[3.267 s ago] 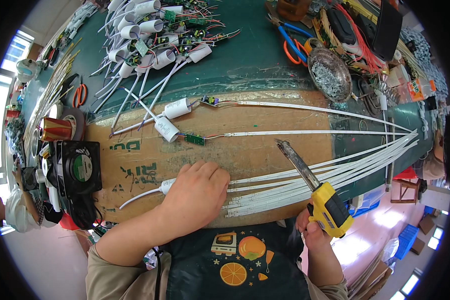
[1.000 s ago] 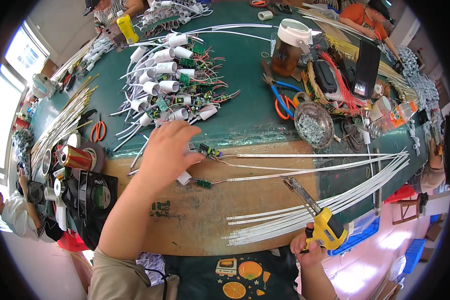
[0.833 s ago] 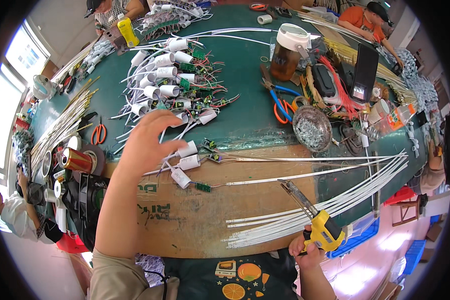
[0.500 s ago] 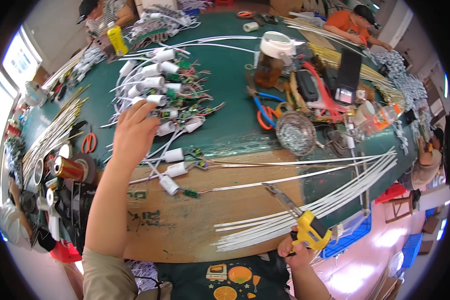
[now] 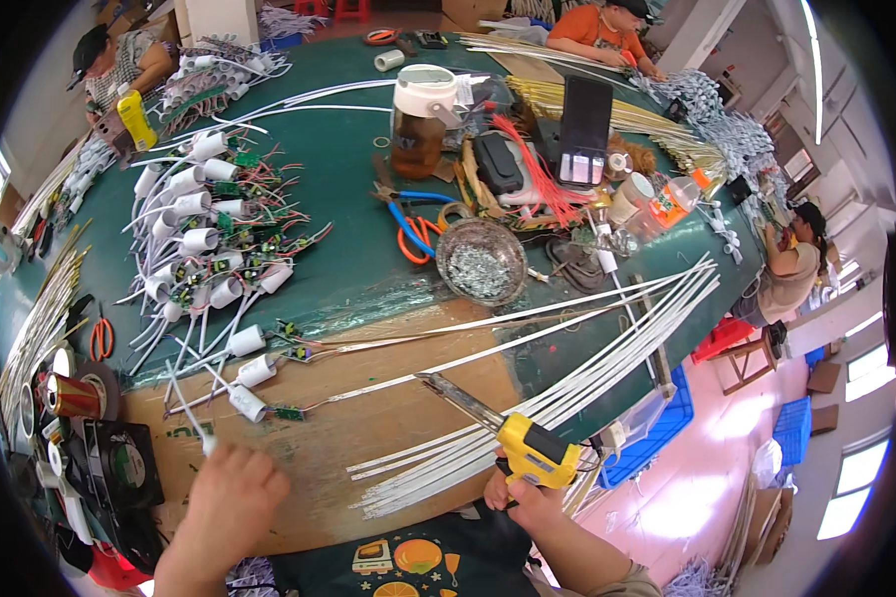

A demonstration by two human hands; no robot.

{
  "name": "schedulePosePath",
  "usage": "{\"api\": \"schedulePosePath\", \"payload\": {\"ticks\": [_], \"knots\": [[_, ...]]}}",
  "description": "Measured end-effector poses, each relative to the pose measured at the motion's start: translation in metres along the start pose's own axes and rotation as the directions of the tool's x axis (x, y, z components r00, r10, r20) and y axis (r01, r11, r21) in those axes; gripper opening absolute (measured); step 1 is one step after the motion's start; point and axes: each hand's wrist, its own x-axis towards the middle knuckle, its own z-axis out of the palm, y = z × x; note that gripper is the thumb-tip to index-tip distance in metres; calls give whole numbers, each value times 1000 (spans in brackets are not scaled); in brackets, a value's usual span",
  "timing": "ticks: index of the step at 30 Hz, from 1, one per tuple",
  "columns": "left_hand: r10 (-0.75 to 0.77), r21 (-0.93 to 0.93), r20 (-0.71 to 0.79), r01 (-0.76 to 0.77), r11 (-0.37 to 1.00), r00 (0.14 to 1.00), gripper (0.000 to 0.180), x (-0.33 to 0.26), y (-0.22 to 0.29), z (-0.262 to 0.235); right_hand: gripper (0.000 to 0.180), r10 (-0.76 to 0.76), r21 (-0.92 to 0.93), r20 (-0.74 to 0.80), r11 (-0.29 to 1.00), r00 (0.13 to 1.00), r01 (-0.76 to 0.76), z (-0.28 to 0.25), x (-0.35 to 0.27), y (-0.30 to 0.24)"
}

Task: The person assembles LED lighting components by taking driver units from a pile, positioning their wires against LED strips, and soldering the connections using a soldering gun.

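My left hand [image 5: 234, 490], slightly blurred, is closed over the brown board at lower left. A white cable [image 5: 191, 403] rises from its fingers; the rest of what it grips is hidden. My right hand [image 5: 528, 499] grips a yellow-and-black pistol-shaped tool [image 5: 540, 451] with a long metal nose pointing up and left. Beyond my left hand lie three white plastic sockets [image 5: 246, 402], with green circuit boards at their ends. Past them is a heap of similar sockets [image 5: 197, 239] with cables. White strips [image 5: 558, 418] fan out beside the tool.
A metal bowl of small bits [image 5: 481, 262], blue-handled pliers [image 5: 400, 221], a lidded jug [image 5: 423, 119] and a phone [image 5: 584, 129] stand at mid-table. Spools and a can [image 5: 73, 396] crowd the left edge. Other people work at the far left, far side and right.
My left hand has come back from the socket heap to the near board, with a white cable in its fingers. The view has turned right. My right hand still holds the tool.
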Motion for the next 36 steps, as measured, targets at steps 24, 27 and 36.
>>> {"api": "schedulePosePath", "payload": {"ticks": [24, 27, 36], "knots": [[-494, -601, -319, 231, 765, 809, 11, 3, 43, 81, 30, 8, 44, -7, 999, 1000, -8, 0, 0, 7], [-480, -582, -308, 236, 778, 822, 12, 4, 43, 80, 33, 13, 62, -7, 998, 1000, -13, 3, 0, 4], [-494, -552, -201, 319, 770, 846, 14, -3, 44, 83, 35, -23, 12, -8, 1000, 1000, 24, 5, -3, 9]]}}
